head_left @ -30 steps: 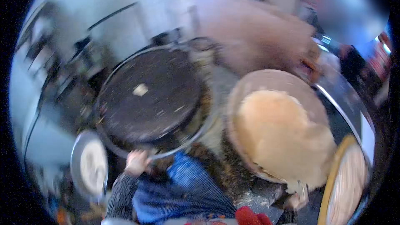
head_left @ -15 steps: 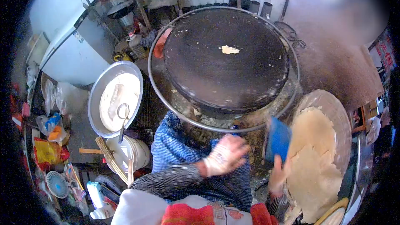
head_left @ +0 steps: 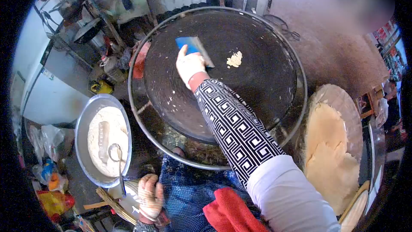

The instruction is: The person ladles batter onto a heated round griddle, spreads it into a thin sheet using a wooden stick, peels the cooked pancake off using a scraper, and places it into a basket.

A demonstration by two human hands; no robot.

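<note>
My right hand (head_left: 191, 65), in a white glove, is closed around a blue scraper (head_left: 196, 50) with a grey metal blade. It reaches across the left half of a large round black griddle (head_left: 240, 99), the blade against the surface. A small clump of pale crumbs (head_left: 234, 59) lies right of the blade, and flecks are scattered about. My left hand (head_left: 150, 197), also gloved, hangs low by a white bucket (head_left: 128, 199), its fingers loosely bent and nothing visible in them. Nearby, a metal basin (head_left: 81, 135) holds pale batter (head_left: 96, 146) with a ladle (head_left: 115, 152) in it.
A metal ring (head_left: 305, 90) surrounds the griddle. Thin flatbreads (head_left: 328, 159) are stacked on a round tray (head_left: 354, 124) at right. Dry stalks (head_left: 113, 206) stick out by the bucket. A blurred person (head_left: 356, 4) is at top right. A red towel (head_left: 234, 215) lies across my lap.
My right hand has carried the scraper from beside the flatbreads up onto the griddle's left part. My left hand has moved left from over my lap to the bucket. The view has shifted.
</note>
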